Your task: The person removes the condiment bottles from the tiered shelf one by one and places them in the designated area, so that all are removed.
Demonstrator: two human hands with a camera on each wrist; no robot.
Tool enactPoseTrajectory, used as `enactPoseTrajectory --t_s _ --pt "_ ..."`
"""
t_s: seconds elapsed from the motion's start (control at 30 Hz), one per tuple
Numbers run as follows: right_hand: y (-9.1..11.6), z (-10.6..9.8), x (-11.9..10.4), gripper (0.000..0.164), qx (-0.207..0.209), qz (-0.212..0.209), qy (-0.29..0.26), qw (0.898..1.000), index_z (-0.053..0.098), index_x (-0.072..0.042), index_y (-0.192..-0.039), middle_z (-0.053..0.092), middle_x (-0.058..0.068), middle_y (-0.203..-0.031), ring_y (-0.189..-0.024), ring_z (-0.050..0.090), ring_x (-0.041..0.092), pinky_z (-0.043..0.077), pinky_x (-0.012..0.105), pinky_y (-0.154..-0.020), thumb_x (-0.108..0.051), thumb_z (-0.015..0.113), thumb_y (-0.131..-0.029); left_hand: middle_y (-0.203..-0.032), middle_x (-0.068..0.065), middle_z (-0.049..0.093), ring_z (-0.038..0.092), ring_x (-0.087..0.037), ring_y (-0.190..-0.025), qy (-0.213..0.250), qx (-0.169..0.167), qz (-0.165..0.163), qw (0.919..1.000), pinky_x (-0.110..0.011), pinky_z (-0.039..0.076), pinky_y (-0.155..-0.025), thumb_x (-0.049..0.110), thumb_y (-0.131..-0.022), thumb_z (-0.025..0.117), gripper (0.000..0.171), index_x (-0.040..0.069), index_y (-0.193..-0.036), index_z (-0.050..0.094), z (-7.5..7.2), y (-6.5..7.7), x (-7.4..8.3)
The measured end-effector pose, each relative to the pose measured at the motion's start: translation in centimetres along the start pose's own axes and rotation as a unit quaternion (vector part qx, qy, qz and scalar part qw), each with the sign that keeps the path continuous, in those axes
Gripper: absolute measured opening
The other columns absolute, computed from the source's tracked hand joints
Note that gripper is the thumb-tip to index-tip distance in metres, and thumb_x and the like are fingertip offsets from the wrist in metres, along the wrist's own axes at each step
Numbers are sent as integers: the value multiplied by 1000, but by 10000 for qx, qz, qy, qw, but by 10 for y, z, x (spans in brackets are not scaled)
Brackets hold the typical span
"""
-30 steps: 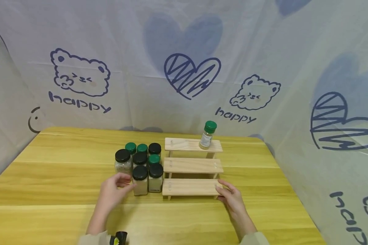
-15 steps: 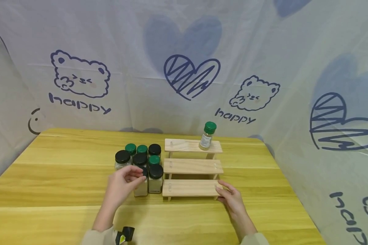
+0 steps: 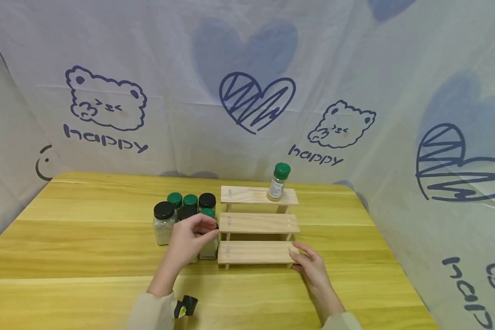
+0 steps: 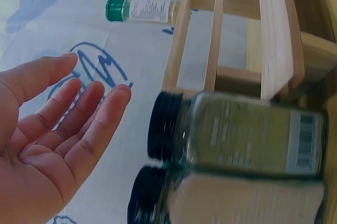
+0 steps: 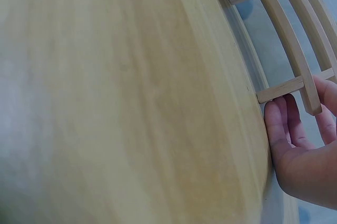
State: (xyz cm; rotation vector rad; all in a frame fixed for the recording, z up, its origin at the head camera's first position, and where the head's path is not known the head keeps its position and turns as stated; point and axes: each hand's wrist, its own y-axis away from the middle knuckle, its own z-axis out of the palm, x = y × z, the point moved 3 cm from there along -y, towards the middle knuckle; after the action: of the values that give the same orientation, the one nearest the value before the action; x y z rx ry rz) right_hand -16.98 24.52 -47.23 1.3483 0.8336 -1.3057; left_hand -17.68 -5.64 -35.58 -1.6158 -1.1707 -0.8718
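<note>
My left hand (image 3: 191,238) hovers over the front of the jar cluster, its fingers loosely bent with nothing between them. In the left wrist view, a square spice jar with a black lid (image 4: 258,134) stands just beyond its fingertips, beside a second black-lidded jar (image 4: 242,197). With my right hand (image 3: 313,268) I grip the right end of the lowest step of a three-step wooden spice rack (image 3: 259,223). Thumb and fingers lie around the board's end and leg in the right wrist view. On the top step a green-capped spice bottle (image 3: 277,187) stands upright.
Behind my left hand stand more jars, among them a black-lidded jar of pale grains (image 3: 164,224) and green-lidded bottles (image 3: 174,198), close to the rack's left side. The wooden table (image 3: 86,256) ends at a printed cloth (image 3: 177,91).
My left hand has moved right across the front jars, from the left one toward the one beside the rack. My right hand stays on the lowest step; the rack and jars have not moved.
</note>
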Motion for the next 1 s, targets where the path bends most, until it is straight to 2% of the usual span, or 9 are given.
enactPoseTrajectory --t_s 0.2,0.6,1.0 --pt "0 1 -1 38 -63 -45 -21 10000 53 9 -117 65 3 -74 -63 60 13 52 25 -57 5 59 -80 -81 -8 65 61 -17 -73 140 -121 83 9998 -22 51 -62 0 -76 69 12 -1 -86 64 13 -9 3" --pt "-1 0 -2 36 -61 -44 -36 10000 55 7 -115 65 4 -74 -63 60 14 52 26 -57 4 60 -80 -82 -8 65 61 -18 -75 64 -277 132 9995 -24 52 -63 2 -77 69 12 -1 -87 64 35 -21 3" --pt "0 0 0 35 -12 -45 -29 10000 55 8 -115 65 6 -77 -63 61 15 52 26 -58 5 60 -80 -83 -11 64 61 -19 -75 52 -227 308 9993 -27 53 -65 4 -77 68 10 1 -87 64 51 -31 4"
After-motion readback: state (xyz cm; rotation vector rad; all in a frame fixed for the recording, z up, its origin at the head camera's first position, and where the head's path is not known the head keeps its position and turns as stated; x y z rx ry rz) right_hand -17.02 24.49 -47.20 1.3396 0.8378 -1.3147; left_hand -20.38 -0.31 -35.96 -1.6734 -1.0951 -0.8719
